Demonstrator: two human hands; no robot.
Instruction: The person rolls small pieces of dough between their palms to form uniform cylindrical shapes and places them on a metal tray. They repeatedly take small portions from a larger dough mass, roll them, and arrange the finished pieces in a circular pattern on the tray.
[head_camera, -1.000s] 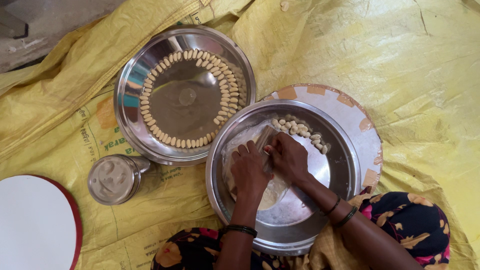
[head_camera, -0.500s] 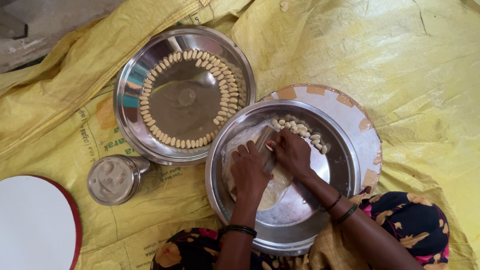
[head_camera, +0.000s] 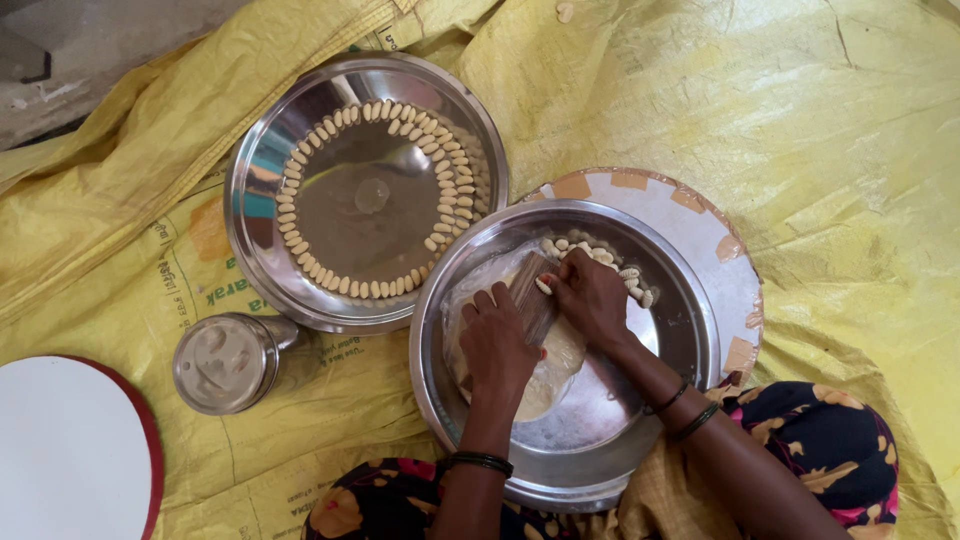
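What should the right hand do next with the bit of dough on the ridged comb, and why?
Probably roll it down the ridged comb with the right hand, then drop it with the shaped pieces at the bowl's far rim. The left hand steadies the comb over the dough, and a small piece sits at its top edge under the right fingertips.

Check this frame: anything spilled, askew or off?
One stray pale piece lies alone on the yellow sheet at the top edge, away from the ring of shaped pieces in the steel plate. The sheet is creased. Otherwise tidy: both hands work inside the near plate.
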